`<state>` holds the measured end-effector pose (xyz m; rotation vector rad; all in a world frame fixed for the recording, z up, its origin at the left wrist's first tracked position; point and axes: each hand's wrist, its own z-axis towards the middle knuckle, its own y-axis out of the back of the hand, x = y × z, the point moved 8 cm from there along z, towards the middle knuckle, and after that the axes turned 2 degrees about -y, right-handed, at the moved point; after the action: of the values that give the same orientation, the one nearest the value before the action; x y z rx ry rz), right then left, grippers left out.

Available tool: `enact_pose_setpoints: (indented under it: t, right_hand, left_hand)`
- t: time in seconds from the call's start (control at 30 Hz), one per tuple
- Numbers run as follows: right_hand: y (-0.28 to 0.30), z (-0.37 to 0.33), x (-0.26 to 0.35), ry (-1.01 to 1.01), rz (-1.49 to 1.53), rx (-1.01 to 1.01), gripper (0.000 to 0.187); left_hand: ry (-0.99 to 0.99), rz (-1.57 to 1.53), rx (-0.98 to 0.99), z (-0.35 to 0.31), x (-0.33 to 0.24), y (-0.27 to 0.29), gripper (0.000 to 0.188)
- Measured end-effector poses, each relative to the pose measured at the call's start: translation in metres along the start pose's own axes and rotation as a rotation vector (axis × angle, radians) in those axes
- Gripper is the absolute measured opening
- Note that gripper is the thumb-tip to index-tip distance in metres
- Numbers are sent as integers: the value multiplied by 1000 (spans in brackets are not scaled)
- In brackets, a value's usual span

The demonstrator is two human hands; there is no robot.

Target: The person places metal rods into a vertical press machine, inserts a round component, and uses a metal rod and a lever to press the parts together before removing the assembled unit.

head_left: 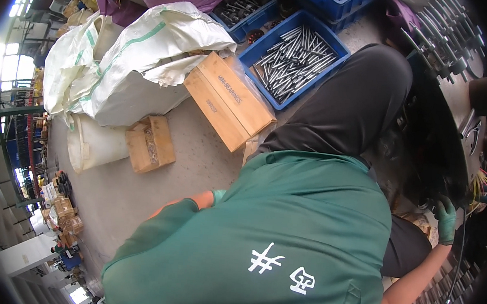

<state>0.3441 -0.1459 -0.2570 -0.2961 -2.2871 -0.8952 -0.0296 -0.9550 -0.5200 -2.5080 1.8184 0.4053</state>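
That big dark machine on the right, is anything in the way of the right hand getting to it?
Nothing visible stands between the right hand and the dark machine: its fingers are right by the machine's shadowy lower part, though I can't tell whether they touch.

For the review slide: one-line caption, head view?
Gloved right hand by a dark machine; metal rods in a blue bin.
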Motion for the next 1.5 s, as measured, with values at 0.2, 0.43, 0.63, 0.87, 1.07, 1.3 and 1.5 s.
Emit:
enact_pose_setpoints:
  t: [0.2,0.43,0.63,0.87,1.07,1.3,1.5]
  right_hand:
    - [6,12,-6,1,-37,-24,29]
    - [9,21,-4,44,-17,-28,30]
    - [14,20,-10,59,21,1,32]
    - [4,4,15,98,-30,-58,27]
    - [7,4,12,79,-46,-45,31]
    - [8,5,1,58,9,-54,32]
    - [5,2,8,22,-15,-41,29]
  left_hand:
    - [-6,141,-913,-11,-34,219,26]
    - [-921,882,-970,-93,-291,237,26]
    - [-808,1266,-661,-66,-337,212,24]
    - [-263,1274,-249,-57,-278,228,39]
    - [-449,932,-744,-89,-253,230,19]
    - [-763,786,-1103,-118,-246,234,17]
    - [-709,733,-1053,-121,-231,233,18]
